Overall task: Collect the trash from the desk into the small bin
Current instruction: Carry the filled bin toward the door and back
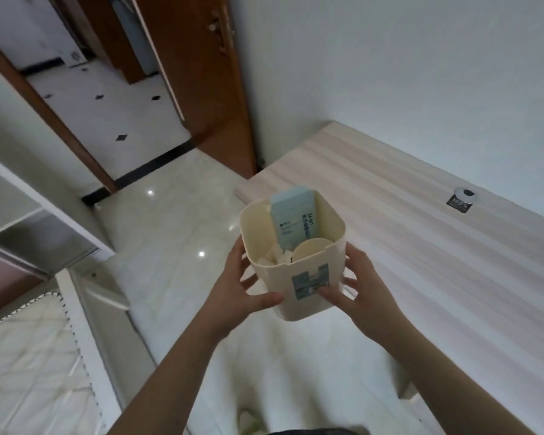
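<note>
Two hands, the left hand [245, 285] and right hand [357, 288], clasp the small bin [299, 271] with fingers curled round opposite sides, carrying it upright off the surface's [421, 233] near left corner so the pale blue packet [291, 219] and crumpled paper [275, 257] stay inside.

Cream small bin [308, 296], upright, holds a pale-blue box [291, 219] and crumpled tissues [275, 257].
</note>
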`<state>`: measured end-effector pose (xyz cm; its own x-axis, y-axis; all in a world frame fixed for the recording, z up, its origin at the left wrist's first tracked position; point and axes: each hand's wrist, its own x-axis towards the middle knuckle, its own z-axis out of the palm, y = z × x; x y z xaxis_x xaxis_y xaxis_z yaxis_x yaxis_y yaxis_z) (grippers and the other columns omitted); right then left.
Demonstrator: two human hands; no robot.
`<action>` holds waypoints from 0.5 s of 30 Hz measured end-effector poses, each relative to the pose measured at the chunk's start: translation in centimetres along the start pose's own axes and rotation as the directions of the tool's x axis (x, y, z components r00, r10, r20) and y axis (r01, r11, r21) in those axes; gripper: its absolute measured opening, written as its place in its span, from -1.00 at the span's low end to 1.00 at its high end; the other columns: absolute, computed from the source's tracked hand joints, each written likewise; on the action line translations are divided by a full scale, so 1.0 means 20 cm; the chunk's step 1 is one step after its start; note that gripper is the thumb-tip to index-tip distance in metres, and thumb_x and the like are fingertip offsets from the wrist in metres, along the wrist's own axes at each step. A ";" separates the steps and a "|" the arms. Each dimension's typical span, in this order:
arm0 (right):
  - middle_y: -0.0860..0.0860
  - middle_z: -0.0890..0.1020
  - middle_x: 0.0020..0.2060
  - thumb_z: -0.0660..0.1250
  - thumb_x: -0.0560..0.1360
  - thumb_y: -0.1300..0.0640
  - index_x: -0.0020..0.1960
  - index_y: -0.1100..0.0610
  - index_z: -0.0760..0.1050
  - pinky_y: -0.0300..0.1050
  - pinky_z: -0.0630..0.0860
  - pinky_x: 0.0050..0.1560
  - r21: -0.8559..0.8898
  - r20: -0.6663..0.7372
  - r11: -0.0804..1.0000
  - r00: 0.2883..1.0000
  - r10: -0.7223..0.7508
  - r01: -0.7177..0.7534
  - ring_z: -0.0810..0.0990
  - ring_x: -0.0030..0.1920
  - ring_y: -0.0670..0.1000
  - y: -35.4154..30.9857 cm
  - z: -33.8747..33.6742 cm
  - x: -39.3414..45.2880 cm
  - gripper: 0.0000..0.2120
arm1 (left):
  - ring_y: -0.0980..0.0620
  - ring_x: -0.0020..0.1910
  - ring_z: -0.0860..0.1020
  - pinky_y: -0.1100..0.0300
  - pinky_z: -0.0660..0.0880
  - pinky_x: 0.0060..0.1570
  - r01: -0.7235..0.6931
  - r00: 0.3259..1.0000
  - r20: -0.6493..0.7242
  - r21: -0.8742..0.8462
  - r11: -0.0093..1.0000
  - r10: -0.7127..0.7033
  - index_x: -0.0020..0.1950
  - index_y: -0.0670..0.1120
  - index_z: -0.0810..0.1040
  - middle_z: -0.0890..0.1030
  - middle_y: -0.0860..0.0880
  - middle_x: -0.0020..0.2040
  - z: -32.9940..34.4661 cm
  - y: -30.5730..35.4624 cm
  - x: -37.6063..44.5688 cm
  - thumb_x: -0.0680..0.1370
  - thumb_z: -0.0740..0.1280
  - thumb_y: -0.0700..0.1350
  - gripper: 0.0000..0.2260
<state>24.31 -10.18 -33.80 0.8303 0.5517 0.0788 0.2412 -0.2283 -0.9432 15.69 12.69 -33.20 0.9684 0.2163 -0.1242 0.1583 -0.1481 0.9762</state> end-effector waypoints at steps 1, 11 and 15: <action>-0.24 0.42 0.26 0.40 0.29 -0.33 0.30 -0.42 0.19 -0.39 0.51 0.07 0.022 0.017 1.000 1.000 0.002 -0.002 0.44 0.26 -0.24 -0.03 0.09 0.04 -0.35 | 0.02 0.39 0.41 -0.16 0.41 0.31 0.003 1.000 -0.020 -0.001 1.000 -0.003 0.52 0.23 0.10 0.42 0.07 0.44 -0.10 -0.02 -0.02 0.17 0.67 0.07 0.07; -0.27 0.51 0.22 0.42 0.29 -0.33 0.35 -0.30 0.23 -0.28 0.56 0.07 0.009 0.178 0.998 0.982 -0.056 0.055 0.50 0.23 -0.20 -0.35 0.94 0.37 -0.31 | 0.05 0.38 0.43 -0.09 0.46 0.27 0.012 0.974 -0.224 -0.039 0.999 -0.021 0.48 0.29 0.18 0.45 0.10 0.41 -0.99 -0.20 -0.26 0.15 0.69 0.04 0.03; -0.29 0.50 0.21 0.43 0.32 -0.26 0.37 -0.21 0.24 -0.22 0.57 0.07 -0.010 0.276 0.996 0.957 -0.083 0.090 0.49 0.24 -0.20 -0.43 1.13 0.49 -0.30 | 0.06 0.37 0.44 -0.06 0.45 0.29 0.002 0.950 -0.312 -0.066 0.998 -0.023 0.49 0.24 0.17 0.46 0.07 0.41 -1.19 -0.25 -0.34 0.16 0.69 0.03 0.03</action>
<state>19.03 15.26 -32.29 0.6361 0.7689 0.0649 0.3194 -0.1858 -0.9292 3.75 34.91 -33.02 0.8559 0.5102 -0.0847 0.1473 -0.0834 0.9856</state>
